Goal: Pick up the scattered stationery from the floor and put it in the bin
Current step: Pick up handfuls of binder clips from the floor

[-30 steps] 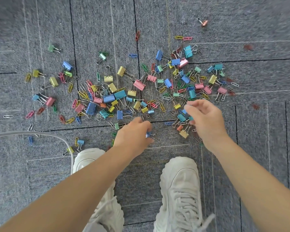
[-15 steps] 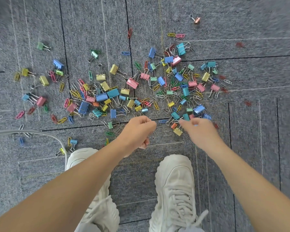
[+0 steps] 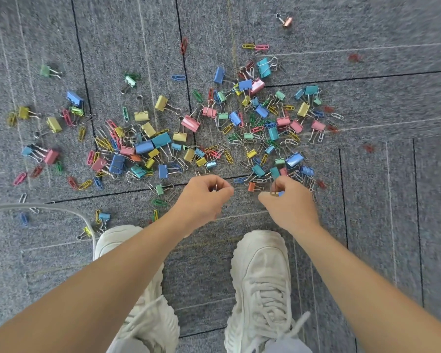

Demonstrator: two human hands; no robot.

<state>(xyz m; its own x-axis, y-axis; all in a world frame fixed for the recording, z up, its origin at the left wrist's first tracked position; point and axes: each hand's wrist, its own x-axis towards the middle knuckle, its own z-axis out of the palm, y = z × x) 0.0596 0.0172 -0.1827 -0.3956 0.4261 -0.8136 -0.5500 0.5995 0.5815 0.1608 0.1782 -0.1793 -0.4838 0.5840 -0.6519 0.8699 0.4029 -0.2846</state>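
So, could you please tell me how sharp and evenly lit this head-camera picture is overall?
Head view: the clips mid-frame are fairly sharp, while the carpet smears into streaks towards the edges. Head view: the carpet seams bow, a wide-angle effect. Head view: light is soft and even, with no glare or hard shadows.

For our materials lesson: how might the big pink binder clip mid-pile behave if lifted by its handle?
The pink binder clip looks like folded metal: probably stiff and light. Flat sides suggest it won't roll. Its looped wire handle may pivot, letting the body swing.
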